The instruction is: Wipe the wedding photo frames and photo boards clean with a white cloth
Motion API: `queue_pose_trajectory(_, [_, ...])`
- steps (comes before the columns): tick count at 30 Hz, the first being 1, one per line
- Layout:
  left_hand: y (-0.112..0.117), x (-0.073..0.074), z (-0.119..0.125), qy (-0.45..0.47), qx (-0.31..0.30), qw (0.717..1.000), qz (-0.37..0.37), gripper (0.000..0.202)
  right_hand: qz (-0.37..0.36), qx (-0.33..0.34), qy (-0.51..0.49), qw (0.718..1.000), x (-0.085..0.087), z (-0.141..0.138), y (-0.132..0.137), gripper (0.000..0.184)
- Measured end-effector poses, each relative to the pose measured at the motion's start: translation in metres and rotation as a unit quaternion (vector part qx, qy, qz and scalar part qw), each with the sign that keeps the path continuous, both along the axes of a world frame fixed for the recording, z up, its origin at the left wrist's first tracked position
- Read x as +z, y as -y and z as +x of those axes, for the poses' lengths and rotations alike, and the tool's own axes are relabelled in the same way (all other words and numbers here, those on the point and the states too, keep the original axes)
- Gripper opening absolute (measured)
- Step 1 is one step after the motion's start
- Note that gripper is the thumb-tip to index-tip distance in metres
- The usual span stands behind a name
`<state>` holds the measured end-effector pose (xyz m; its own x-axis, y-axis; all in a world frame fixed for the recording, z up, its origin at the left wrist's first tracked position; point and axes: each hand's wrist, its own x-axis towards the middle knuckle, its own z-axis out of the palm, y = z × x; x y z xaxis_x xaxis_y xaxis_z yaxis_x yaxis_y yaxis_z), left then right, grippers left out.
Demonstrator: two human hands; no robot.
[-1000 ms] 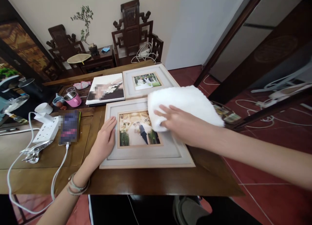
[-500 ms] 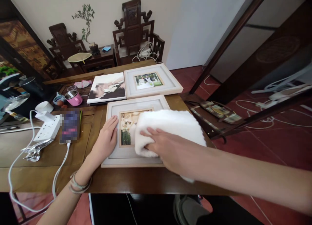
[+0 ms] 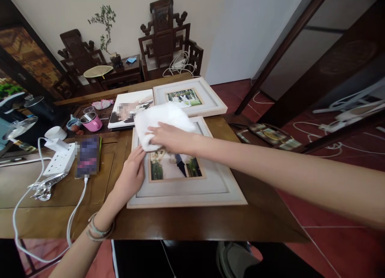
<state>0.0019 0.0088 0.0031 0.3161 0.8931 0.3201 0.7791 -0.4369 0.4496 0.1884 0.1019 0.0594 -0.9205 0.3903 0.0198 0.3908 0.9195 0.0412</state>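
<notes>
A light wooden picture frame (image 3: 180, 189) lies flat near the table's front edge, with an outdoor photo (image 3: 168, 169) in its middle. My left hand (image 3: 132, 169) rests flat on the frame's left side, fingers stretched out. With my right hand (image 3: 170, 137) I press a white fluffy cloth (image 3: 167, 113) onto the frame's far left part. The cloth covers the photo's upper edge and overlaps a corner of the photo album (image 3: 123, 97) behind. My right fingertips are partly sunk in the cloth.
A second picture frame (image 3: 215, 99) lies farther back. To the left are a phone (image 3: 88, 155) on a charging cable, a white power strip (image 3: 61, 159), a pink cup (image 3: 94, 123) and a glass-lidded pot (image 3: 22, 127). Dark carved chairs (image 3: 164, 33) stand behind the table.
My right hand has swept the cloth from the frame's right side to its far left, uncovering the right part of the photo. My left hand has stayed in place.
</notes>
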Motion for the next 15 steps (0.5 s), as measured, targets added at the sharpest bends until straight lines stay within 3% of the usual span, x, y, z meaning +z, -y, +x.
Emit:
queue_pose_trajectory(3, [-0.001,-0.008,-0.006,0.006,0.000,1.000,-0.004,0.054,0.002,-0.033,0.011,0.999,0.002,0.032,-0.001,0.034])
queue_pose_trajectory(9, [-0.001,-0.013,-0.006,0.014,0.017,1.000,0.013,0.056,0.030,-0.166,0.063,0.984,0.004,0.102,0.011,0.043])
queue_pose_trajectory(12, [-0.001,-0.012,-0.005,0.007,0.021,1.000,0.020,0.055,0.024,-0.154,0.035,0.987,0.000,0.114,0.042,0.043])
queue_pose_trajectory(15, [-0.001,-0.012,-0.004,0.003,0.023,0.999,0.023,0.056,-0.013,-0.145,0.025,0.989,-0.006,0.115,0.090,0.036])
